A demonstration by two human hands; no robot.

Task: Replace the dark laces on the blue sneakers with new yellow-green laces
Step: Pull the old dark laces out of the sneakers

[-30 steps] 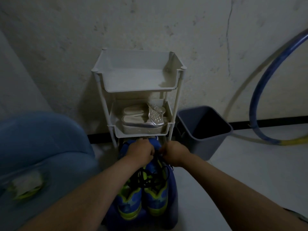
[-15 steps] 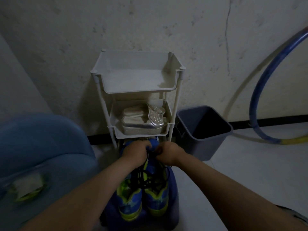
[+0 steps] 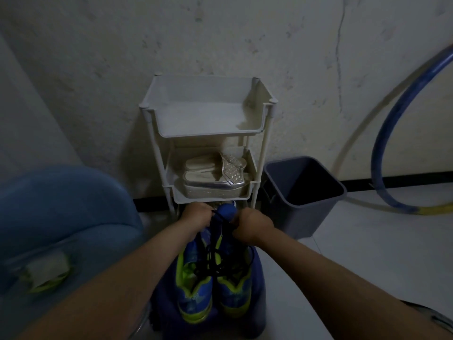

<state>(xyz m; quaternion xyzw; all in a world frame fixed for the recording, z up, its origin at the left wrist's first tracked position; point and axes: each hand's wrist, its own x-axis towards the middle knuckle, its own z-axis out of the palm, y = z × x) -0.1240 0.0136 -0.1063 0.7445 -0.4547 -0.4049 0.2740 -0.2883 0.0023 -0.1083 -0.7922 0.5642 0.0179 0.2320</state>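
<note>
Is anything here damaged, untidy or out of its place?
A long crack runs down the wall right of the rack. The dark laces hang in a loose tangle over the sneakers. Nothing looks spilled.

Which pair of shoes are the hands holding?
The blue sneakers, gripped by the left hand and right hand; the silver sandals lie on the rack.

- You can read no text, label, brand or number in this dim view.
- The pale patch [image 3: 46, 271] at lower left is too blurred to read.
</note>
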